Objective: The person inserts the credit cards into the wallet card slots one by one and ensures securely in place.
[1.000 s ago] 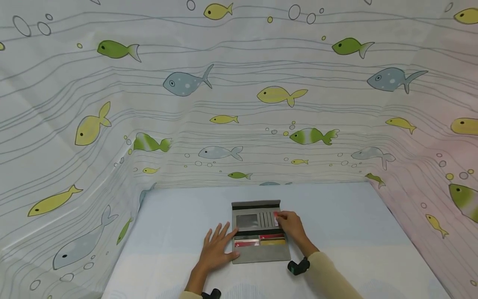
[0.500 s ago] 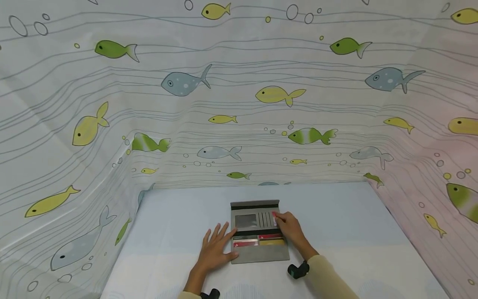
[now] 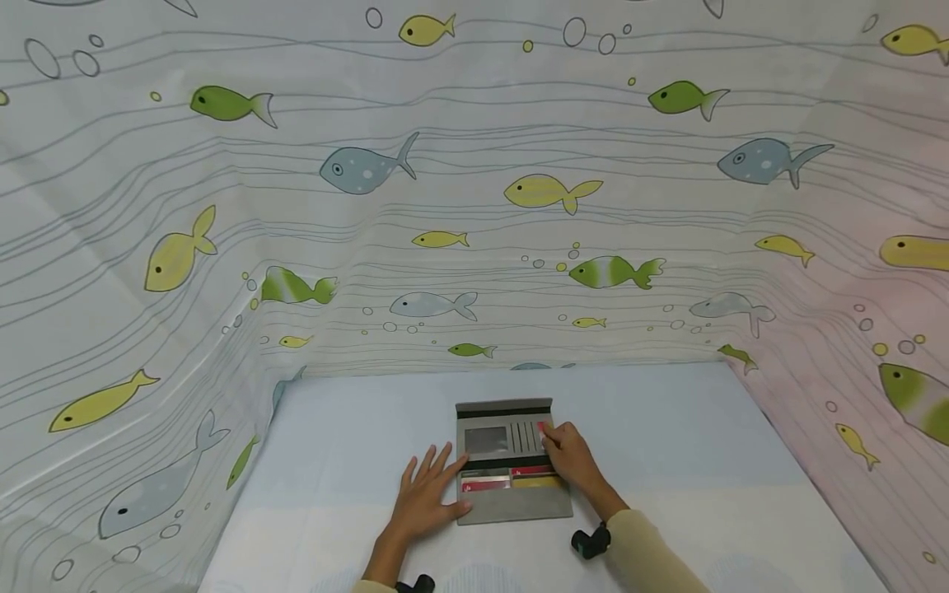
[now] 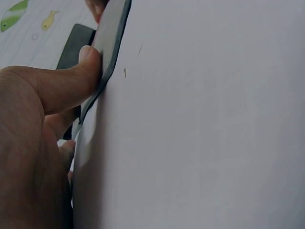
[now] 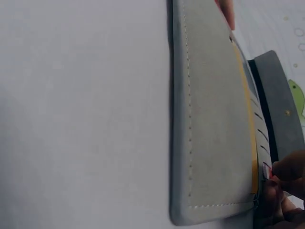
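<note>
Here the left hand [image 3: 428, 494] lies flat, fingers spread, pressing the open grey wallet [image 3: 511, 465] on the counter [image 3: 667, 461]; its wrist view shows the thumb against the edge. Farther, the right hand [image 3: 571, 457] pinches a red card [image 3: 542, 428]. No writing is readable.

A pale blue worktop [image 3: 356, 461] sits enclosed on three sides by a white curtain [image 3: 474, 206] printed with green, yellow and grey fish, bubbles and wavy lines. Soft, even light fills the space.
</note>
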`<state>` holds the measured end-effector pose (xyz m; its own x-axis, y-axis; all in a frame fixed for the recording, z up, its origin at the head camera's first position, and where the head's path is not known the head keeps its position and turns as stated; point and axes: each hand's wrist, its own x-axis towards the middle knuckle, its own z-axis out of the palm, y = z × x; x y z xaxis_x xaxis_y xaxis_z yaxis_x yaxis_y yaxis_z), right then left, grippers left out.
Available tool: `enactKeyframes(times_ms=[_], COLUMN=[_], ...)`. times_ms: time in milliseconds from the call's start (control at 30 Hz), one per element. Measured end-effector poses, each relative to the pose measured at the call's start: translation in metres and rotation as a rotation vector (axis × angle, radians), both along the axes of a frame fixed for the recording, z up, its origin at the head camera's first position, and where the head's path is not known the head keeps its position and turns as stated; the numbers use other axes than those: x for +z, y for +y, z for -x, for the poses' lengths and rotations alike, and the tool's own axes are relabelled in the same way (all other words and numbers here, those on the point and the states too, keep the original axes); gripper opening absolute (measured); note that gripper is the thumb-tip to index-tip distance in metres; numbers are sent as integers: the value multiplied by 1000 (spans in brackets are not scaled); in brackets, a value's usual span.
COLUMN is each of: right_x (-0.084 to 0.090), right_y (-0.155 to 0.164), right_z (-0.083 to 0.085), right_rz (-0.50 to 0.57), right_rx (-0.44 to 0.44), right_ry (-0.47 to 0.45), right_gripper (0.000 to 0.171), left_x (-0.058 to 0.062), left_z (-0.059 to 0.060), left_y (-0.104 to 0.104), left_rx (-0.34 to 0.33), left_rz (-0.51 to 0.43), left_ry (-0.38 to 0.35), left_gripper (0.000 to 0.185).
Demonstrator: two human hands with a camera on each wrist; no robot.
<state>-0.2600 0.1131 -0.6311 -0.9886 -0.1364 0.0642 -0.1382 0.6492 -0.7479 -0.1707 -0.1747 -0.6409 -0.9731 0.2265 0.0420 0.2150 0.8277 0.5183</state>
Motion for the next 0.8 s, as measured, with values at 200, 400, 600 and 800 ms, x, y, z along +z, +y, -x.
enactKeyframes(times_ms=[200,400,600,800], right_x=[-1,-6,-9,-10], right_y=[0,4,11,27], right_z=[-2,-3,-6,-12], right_rz=[-3,15,47,182], right_rx=[-5,-23,-66,-131], right_ry=[4,24,17,-24], right_gripper=[37,36,33,29], left_x=[-1,0,-3,-5], left_z=[1,2,4,6], left_y=[1,1,3,4], left_rx=[-6,-12,-25,-25], left_rz=[-7,-14,-8,-11], left_ry=[14,30,30,47], left_gripper=[76,76,77,75])
